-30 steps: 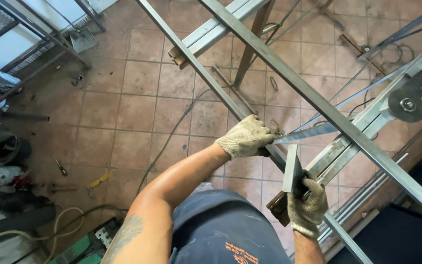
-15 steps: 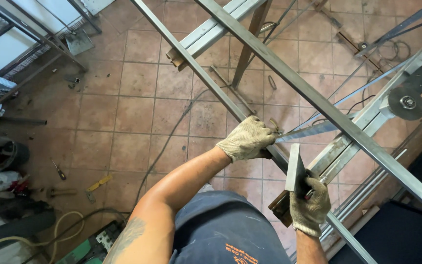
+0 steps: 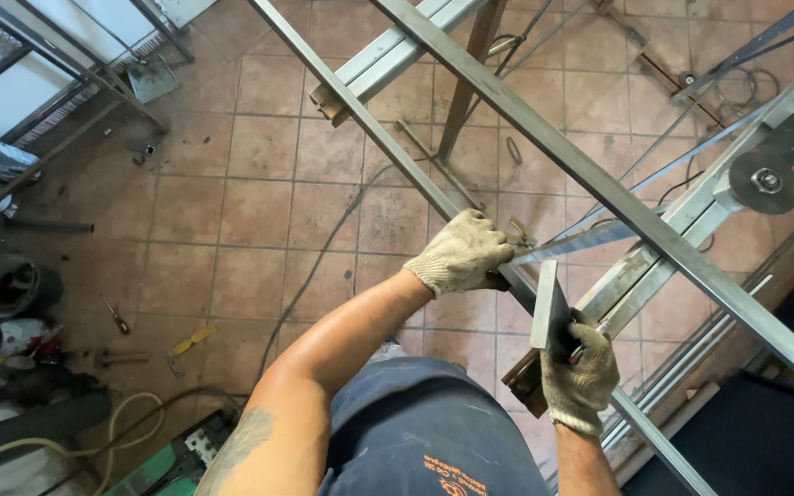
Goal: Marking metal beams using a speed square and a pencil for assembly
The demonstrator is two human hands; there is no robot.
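I judge the work mid-way: my left hand (image 3: pixel 459 254) is clenched around the thin steel bar (image 3: pixel 374 138), pinning a flat metal ruler (image 3: pixel 581 241) against it, while my right hand (image 3: pixel 581 377) grasps a short flat steel piece (image 3: pixel 550 306) stood upright beside the bar. It looks placed but not yet fixed. The bar's long axis runs diagonally, from far left down toward my near right, above the tiled floor (image 3: pixel 259 211).

Steel bars (image 3: pixel 599 188) crossing; gaps btwn.
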